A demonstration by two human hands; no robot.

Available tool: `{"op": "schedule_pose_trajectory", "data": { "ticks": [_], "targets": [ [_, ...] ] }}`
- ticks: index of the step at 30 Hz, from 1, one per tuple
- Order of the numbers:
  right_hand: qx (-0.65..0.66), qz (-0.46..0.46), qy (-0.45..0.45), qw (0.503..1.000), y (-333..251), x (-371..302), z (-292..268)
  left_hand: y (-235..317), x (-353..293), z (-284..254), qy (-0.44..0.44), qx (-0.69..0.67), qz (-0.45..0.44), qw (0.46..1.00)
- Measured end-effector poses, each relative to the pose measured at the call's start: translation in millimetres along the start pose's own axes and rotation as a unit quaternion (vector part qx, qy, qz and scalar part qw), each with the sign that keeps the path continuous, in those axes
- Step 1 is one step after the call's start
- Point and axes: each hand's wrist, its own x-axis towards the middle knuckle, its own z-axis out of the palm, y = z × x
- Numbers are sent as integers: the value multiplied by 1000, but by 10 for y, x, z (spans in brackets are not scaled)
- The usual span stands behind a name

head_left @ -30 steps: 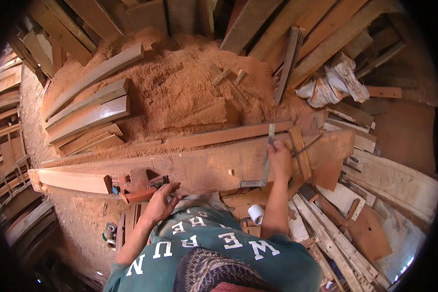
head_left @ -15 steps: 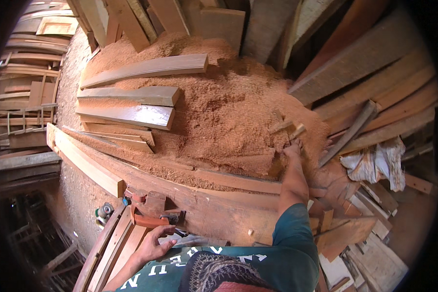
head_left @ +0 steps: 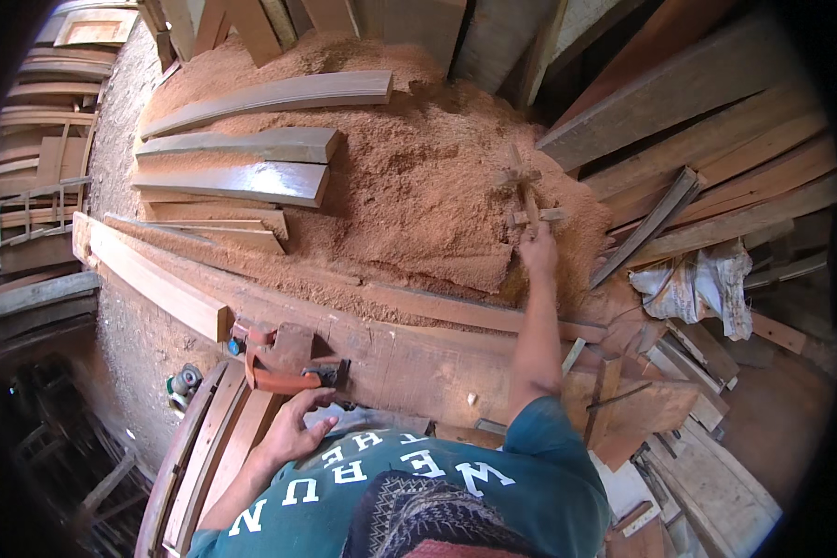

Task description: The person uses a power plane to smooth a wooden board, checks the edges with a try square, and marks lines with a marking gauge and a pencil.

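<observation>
My right hand [head_left: 537,249] reaches out over the sawdust pile, closed round one end of a wooden tool [head_left: 530,201]. The tool is a narrow stick with two short crosspieces; its exact kind I cannot make out. Its far end lies against or just above the sawdust [head_left: 418,205]. My left hand [head_left: 298,426] is close to my body, fingers loosely apart with nothing in them. Just ahead of it an orange power tool [head_left: 288,363] with a curved handle sits on the thick wooden beam [head_left: 409,358].
Several planed timbers [head_left: 270,100] lie on the sawdust at left. A pale board [head_left: 158,279] rests along the beam's left end. Planks [head_left: 670,102] lean at the back and right. A crumpled white sack [head_left: 697,288] hangs near the right-hand planks, above scattered offcuts [head_left: 707,465].
My right hand has drawn up and slightly left, bringing the wooden tool out of the sawdust into view. The left hand stays by the orange tool. The whole view has shifted slightly.
</observation>
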Motion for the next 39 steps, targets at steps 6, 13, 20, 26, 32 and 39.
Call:
{"op": "schedule_pose_trajectory", "data": {
  "ticks": [6, 13, 20, 26, 32, 39],
  "targets": [
    [162, -101, -30, 981, -1089, -1118, 253, -169, -219, -16, 16, 21, 48, 999],
    [338, -135, -240, 900, -1890, -1944, 725, -548, -323, -273, 59, 12, 123, 991],
    [376, -143, -338, 851, -2606, -2228, 743, -991, -506, -918, 92, -96, 120, 984],
    [323, -7, -394, 861, -3060, -2176, 996, -1732, -902, -1364, 145, -107, 101, 978],
    [172, 12, -208, 963, -3315, -2239, 1143, -2297, -1201, -1801, 185, -82, 87, 976],
    [-115, -91, -48, 988, -3397, -2424, 817, -2827, -1206, -2099, 192, -28, 85, 977]
  ]
}}
